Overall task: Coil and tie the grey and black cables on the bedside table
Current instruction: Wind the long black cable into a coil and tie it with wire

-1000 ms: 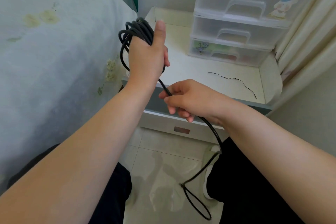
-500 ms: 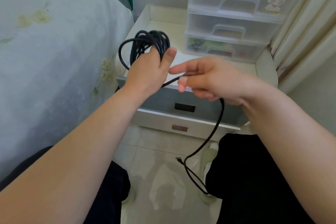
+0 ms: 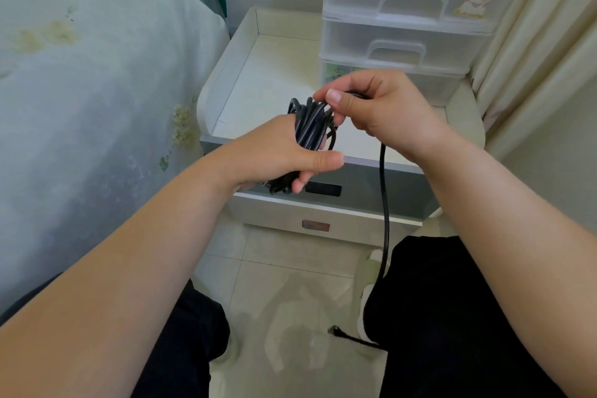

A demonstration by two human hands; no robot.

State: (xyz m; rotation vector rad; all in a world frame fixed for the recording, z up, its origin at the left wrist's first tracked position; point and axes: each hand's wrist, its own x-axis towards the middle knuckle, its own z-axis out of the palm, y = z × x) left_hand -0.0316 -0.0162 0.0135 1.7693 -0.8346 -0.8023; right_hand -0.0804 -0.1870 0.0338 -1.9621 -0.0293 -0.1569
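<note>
The black cable [image 3: 310, 126], thin, light and springy by the look of it, is wound round the left hand [image 3: 277, 152] above the tabletop [image 3: 258, 81] edge; its coils would loosen unless gripped across the bundle. The right hand [image 3: 381, 113], raised beside it, pinches the free strand between thumb and fingers [image 3: 336, 98], the tail hanging floorward.

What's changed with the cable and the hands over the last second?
The right hand has come up from below the left hand and laid another turn of the black cable over the coil, so less slack lies on the floor. The left hand has turned the coil over, thumb now pointing right. The left hand still grips the coil; the bedside table and plastic drawers are unchanged.
</note>
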